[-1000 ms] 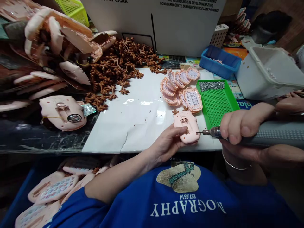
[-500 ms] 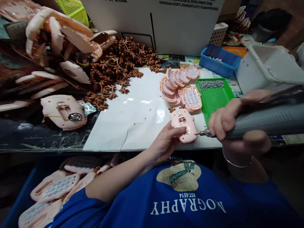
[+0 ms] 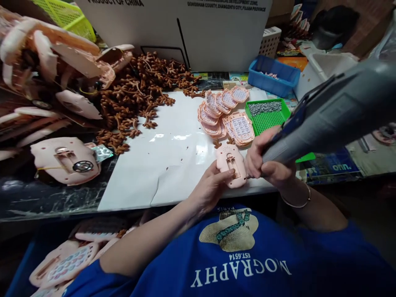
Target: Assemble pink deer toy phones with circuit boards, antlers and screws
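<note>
My left hand grips a pink plastic toy phone by its lower left side, thumb over the open battery bay. The toy lies back side up, with brown antlers at its top end. My right hand is wrapped round a grey electric screwdriver, tilted up to the right. Its tip end is by the toy's lower right edge, mostly hidden by my fingers, so contact there I cannot make out. Just beyond the toy lie several pink keypad faceplates in overlapping stacks.
A green tray of screws stands behind my right hand, a blue bin beyond it. Brown antler pieces are heaped at the back left, beside piled pink shells. One shell with a speaker lies left. Below the table edge, a box holds finished-looking toys.
The screwdriver has swung from nearly level to steeply raised, and my right hand has come closer to the toy. My left hand still grips the toy. The camera view has shifted slightly.
</note>
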Demonstrator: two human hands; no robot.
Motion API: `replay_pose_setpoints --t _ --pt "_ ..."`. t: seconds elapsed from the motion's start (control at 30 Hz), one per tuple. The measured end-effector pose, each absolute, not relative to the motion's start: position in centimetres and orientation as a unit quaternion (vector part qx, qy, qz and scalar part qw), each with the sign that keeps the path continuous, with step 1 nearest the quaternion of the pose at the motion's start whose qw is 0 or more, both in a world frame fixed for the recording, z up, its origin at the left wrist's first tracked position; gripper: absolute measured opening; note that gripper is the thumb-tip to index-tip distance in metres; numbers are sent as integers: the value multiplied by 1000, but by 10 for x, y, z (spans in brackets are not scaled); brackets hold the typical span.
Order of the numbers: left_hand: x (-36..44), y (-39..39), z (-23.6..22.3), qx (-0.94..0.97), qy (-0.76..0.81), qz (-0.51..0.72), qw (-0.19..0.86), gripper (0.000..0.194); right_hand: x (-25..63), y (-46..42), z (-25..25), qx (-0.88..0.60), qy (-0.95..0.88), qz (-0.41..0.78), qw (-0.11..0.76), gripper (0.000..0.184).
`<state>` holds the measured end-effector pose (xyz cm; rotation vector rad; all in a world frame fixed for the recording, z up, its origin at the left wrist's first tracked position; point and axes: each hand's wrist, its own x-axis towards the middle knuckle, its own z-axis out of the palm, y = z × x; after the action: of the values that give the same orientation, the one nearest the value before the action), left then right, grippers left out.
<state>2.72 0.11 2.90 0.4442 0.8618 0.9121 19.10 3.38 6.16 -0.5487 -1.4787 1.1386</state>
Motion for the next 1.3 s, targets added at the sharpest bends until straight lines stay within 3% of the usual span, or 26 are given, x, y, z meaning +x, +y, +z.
replay_pose_setpoints --t 0.1,0.2,0.33,0.87,1.1,1.3 --pt "27 3 29 199 410 421 784 50 204 33 83 -180 -582 484 628 36" --pt "26 3 30 200 425 422 775 47 225 39 91 -255 -554 355 708 32" --pt "29 3 31 205 414 423 779 47 247 50 71 -353 -537 264 719 28" --pt "28 6 27 195 398 429 787 39 254 54 38 -335 -526 301 722 27" --pt "30 6 27 176 393 418 800 35 235 51 77 -313 -512 270 753 27" --pt "31 6 24 169 379 408 813 34 188 26 102 -259 -529 397 704 32"
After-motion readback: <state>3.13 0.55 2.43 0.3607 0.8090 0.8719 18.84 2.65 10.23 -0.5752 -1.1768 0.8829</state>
